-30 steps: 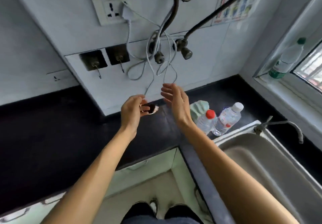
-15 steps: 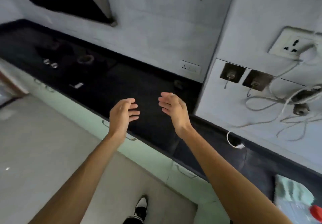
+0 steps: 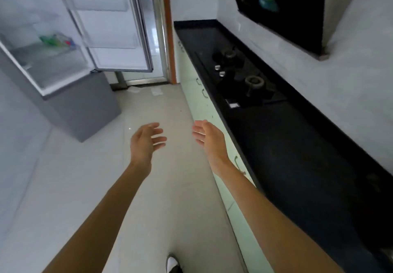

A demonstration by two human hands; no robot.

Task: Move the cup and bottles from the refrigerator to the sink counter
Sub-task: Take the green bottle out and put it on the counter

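Observation:
The refrigerator (image 3: 70, 100) stands at the upper left with its door (image 3: 114, 39) swung open. On a glass shelf inside lies a blurred bottle (image 3: 56, 41) with green and red marks. Both my hands are held out over the floor, far from the refrigerator. My left hand (image 3: 144, 143) is open with fingers spread and holds nothing. My right hand (image 3: 209, 137) is open too, palm turned inward, beside the cabinet fronts. The sink counter, the cup and the other bottles are out of view.
A long black counter (image 3: 297, 156) runs along the right wall with a gas hob (image 3: 240, 77) set in it and a dark hood (image 3: 282, 7) above. Pale green cabinets (image 3: 204, 102) sit below. Light floor tiles (image 3: 159, 187) stretch between counter and refrigerator. My shoe (image 3: 173, 265) shows at the bottom.
The view has swung left from the sink corner, past the counter, to the open refrigerator. Both hands stayed empty and raised in front of me.

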